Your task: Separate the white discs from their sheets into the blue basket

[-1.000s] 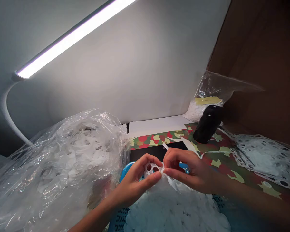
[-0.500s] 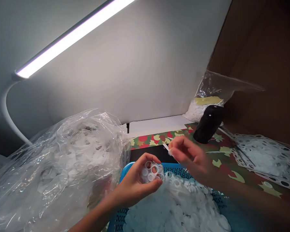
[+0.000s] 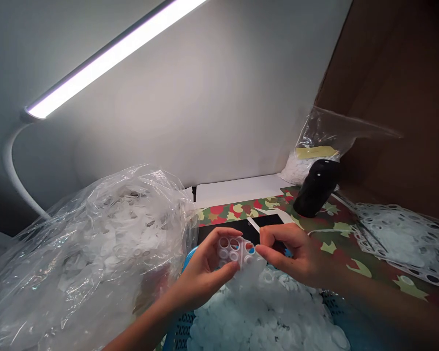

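Note:
My left hand (image 3: pixel 201 280) is closed, with thumb and fingers gripping the left side of a translucent sheet with round holes (image 3: pixel 238 252). Some of its holes are open and others look filled with round discs. My right hand (image 3: pixel 294 251) is closed too, its thumb and forefinger at the sheet's right edge. A thin white strip (image 3: pixel 253 224) sticks out up and left from the right hand's curled fingers. Below both hands, a blue plastic basket (image 3: pixel 185 319) holds a heap of translucent white round pieces (image 3: pixel 263 312).
At left lies a big clear plastic bag (image 3: pixel 128 234) of translucent pieces. A black bottle-like object (image 3: pixel 316 187) stands at the back right before a bag of white bits (image 3: pixel 294 165). Holed sheets (image 3: pixel 406 239) are piled at right. A lit lamp (image 3: pixel 113 58) hangs above.
My right hand has moved down and left, bringing its fingertips to the sheet's right edge. The sheet now shows more widely between both hands.

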Motion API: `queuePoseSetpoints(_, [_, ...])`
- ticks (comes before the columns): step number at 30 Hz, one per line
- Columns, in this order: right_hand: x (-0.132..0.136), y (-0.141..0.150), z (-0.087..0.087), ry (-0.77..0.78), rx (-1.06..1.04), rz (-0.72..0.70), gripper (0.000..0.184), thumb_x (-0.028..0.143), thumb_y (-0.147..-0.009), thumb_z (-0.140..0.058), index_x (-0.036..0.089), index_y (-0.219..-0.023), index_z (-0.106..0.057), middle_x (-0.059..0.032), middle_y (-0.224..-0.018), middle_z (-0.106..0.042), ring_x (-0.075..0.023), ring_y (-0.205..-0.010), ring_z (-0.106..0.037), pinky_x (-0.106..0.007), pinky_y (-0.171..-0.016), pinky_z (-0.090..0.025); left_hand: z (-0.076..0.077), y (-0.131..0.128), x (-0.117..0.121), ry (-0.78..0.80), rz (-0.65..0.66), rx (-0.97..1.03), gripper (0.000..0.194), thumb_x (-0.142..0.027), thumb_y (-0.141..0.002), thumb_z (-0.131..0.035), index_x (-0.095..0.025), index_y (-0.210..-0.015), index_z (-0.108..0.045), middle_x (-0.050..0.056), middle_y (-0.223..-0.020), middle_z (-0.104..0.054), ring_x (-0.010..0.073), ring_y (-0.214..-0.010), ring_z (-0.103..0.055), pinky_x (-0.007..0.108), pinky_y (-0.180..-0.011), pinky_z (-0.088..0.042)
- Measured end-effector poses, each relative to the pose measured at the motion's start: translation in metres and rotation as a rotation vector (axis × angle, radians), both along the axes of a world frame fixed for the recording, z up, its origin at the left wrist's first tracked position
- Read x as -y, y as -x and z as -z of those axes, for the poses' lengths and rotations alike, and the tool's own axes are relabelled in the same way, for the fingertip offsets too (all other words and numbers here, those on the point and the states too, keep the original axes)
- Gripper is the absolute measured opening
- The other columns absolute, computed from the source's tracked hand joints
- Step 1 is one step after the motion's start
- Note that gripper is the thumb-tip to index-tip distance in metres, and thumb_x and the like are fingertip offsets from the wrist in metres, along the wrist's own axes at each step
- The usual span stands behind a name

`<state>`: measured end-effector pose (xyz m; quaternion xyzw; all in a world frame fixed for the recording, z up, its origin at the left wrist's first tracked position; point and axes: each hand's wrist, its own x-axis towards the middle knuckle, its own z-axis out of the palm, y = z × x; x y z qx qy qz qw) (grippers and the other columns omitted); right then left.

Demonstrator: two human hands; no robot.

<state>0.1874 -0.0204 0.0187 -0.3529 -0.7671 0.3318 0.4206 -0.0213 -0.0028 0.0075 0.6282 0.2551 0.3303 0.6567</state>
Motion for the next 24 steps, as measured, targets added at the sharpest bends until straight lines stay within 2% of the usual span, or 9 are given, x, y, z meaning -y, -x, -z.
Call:
queuePoseSetpoints(3, [0.001,0.0027,0.0026,-0.196,0.073,0.01,0.015,0.02,-0.084,-0.058,0.017,-0.072,-0.05,0.0027,-0.064,-0.047,-0.0076,-0.054,-0.041,-0.021,-0.05,-0.034,0.0002,-0.0013,0.0004,0.001,0.002,-0.002,0.04,-0.02,-0.086,-0.057,-0.024,-0.124,-0.045,0.007,-0.114,-0.056,0.0169,-0.1,-0.054,0.026,-0.08,-0.044])
queuePoseSetpoints(5, [0.0003,0.0038,0.0052,-0.31,0.151,-0.003,0.004,0.019,-0.083,-0.06,0.017,-0.082,-0.056,-0.0003,-0.074,-0.053,-0.0092,-0.062,-0.048,-0.022,-0.056,-0.04,0.0005,-0.0014,0.0004,-0.005,0.008,-0.016,0.045,-0.021,-0.086,-0.058,-0.025,-0.128,-0.043,0.007,-0.115,-0.057,0.0141,-0.091,-0.057,0.023,-0.072,-0.046])
queuePoseSetpoints(7, [-0.0012,0.0046,0.0077,-0.344,0.227,-0.003,0.006,0.02,-0.085,-0.059,0.018,-0.091,-0.059,-0.0032,-0.084,-0.056,-0.0112,-0.07,-0.054,-0.024,-0.062,-0.044,0.0012,-0.0008,0.0,0.004,0.011,-0.021,0.048,-0.022,-0.085,-0.059,-0.027,-0.13,-0.043,0.007,-0.116,-0.058,0.0119,-0.085,-0.057,0.02,-0.066,-0.046])
queuePoseSetpoints(10, [-0.0028,0.0057,0.0097,-0.339,0.261,0.021,0.012,0.021,-0.088,-0.056,0.019,-0.099,-0.058,-0.0043,-0.092,-0.057,-0.0124,-0.078,-0.057,-0.026,-0.069,-0.047,0.0032,0.0,-0.0009,0.053,0.0,0.023,0.046,-0.021,-0.086,-0.058,-0.027,-0.13,-0.045,0.006,-0.119,-0.059,0.0144,-0.099,-0.056,0.023,-0.08,-0.047])
queuePoseSetpoints(13, [-0.0024,0.007,0.0095,-0.313,0.255,0.02,0.009,0.022,-0.09,-0.055,0.018,-0.097,-0.058,-0.004,-0.091,-0.057,-0.0122,-0.079,-0.057,-0.026,-0.071,-0.048,0.0059,-0.0005,-0.0014,0.081,-0.016,0.045,0.044,-0.022,-0.088,-0.055,-0.026,-0.131,-0.045,0.007,-0.116,-0.061,0.016,-0.107,-0.055,0.028,-0.091,-0.044])
queuePoseSetpoints(17, [-0.0005,0.008,0.0074,-0.264,0.276,0.029,0.006,0.021,-0.089,-0.056,0.017,-0.094,-0.058,-0.0026,-0.089,-0.056,-0.0113,-0.076,-0.056,-0.025,-0.068,-0.046,0.0071,-0.0014,-0.0007,0.027,-0.027,0.002,0.043,-0.025,-0.09,-0.052,-0.027,-0.132,-0.043,0.006,-0.105,-0.063,0.0144,-0.1,-0.056,0.027,-0.088,-0.045])
queuePoseSetpoints(21, [0.0024,0.008,0.0052,-0.19,0.329,0.054,0.01,0.021,-0.087,-0.059,0.017,-0.096,-0.056,-0.0018,-0.089,-0.054,-0.0116,-0.078,-0.056,-0.025,-0.069,-0.046,0.0064,-0.0005,0.0014,-0.161,-0.046,-0.118,0.043,-0.026,-0.092,-0.047,-0.026,-0.135,-0.039,0.002,-0.083,-0.059,0.0105,-0.075,-0.053,0.024,-0.074,-0.045])
queuePoseSetpoints(24, [0.0045,0.0083,0.0042,-0.175,0.394,0.075,0.008,0.021,-0.087,-0.058,0.018,-0.094,-0.056,-0.001,-0.087,-0.054,-0.0123,-0.074,-0.055,-0.025,-0.065,-0.045,0.0077,-0.0002,0.0034,-0.285,-0.064,-0.215,0.049,-0.026,-0.093,-0.043,-0.027,-0.14,-0.03,0.001,-0.08,-0.056,0.0099,-0.066,-0.047,0.023,-0.063,-0.042])
